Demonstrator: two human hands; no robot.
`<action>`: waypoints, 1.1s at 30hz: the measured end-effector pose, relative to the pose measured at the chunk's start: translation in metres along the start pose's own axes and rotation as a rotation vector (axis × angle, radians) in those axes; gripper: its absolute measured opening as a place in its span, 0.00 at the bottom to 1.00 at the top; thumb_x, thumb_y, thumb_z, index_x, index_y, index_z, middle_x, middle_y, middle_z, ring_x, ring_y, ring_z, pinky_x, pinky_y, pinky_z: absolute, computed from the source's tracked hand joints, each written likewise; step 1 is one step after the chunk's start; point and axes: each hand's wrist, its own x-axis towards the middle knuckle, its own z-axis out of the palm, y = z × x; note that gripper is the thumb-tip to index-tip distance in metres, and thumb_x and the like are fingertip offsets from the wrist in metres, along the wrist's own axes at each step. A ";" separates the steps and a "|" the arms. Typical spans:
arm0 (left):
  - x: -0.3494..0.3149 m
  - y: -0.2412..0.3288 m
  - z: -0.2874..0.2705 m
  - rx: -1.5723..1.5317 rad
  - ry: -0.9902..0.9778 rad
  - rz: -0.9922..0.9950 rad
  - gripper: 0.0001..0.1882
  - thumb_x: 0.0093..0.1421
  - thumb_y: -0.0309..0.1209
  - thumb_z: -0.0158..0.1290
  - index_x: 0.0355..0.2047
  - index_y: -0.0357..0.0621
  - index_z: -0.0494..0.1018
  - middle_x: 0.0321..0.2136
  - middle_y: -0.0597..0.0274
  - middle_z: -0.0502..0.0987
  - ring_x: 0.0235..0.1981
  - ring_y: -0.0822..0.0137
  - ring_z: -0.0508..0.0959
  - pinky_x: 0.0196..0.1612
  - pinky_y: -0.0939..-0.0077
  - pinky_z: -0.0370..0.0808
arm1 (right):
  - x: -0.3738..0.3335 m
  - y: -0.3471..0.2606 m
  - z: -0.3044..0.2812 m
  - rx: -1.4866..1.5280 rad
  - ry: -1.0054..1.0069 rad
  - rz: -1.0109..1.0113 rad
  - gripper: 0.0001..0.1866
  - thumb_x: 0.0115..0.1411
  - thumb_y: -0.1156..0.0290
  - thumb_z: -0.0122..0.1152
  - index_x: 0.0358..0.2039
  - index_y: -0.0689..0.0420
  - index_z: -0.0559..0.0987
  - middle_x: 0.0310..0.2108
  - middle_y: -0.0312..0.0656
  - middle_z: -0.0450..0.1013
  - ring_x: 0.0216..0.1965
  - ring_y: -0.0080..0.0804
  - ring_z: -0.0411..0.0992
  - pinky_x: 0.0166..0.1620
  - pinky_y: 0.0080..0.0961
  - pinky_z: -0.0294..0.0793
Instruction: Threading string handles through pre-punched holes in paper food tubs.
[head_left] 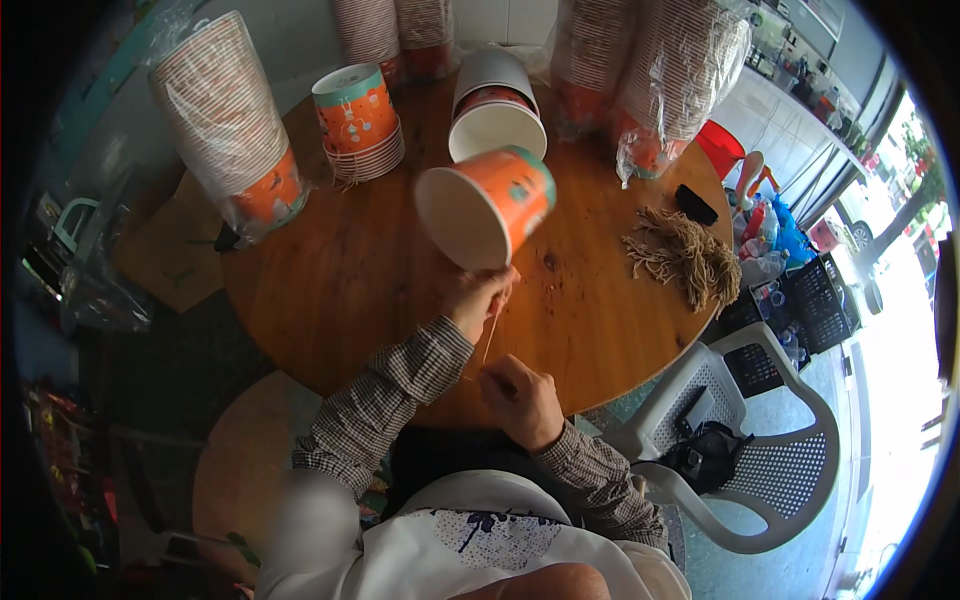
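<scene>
An orange paper bucket point(525, 190) with a teal band is tilted on its side above the round wooden table point(350, 290), its white mouth toward the lower left. My left hand point(475, 302) is closed on it at the lower rim. A thin piece of twine point(490, 338) runs from my left hand down to my right hand point(522, 402). The right hand's fingers are curled around the twine near the table's front edge. Beyond the held bucket, another stack of nested buckets point(496, 72) lies with its open mouth toward me.
Upside-down orange buckets point(358, 125) stand nested at the back left. Tall plastic-wrapped stacks point(228, 110) rise at both sides. A heap of tan twine point(690, 258) and a small black object point(697, 205) lie on the right. A white plastic chair point(780, 450) holds a black bag point(705, 455).
</scene>
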 end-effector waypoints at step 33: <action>-0.076 0.155 -0.010 1.091 -0.567 0.282 0.15 0.58 0.38 0.60 0.28 0.37 0.73 0.24 0.67 0.72 0.29 0.76 0.70 0.35 0.80 0.68 | 0.041 -0.061 -0.127 -0.163 0.291 -0.454 0.04 0.54 0.82 0.59 0.32 0.63 0.77 0.27 0.43 0.73 0.28 0.30 0.73 0.34 0.22 0.73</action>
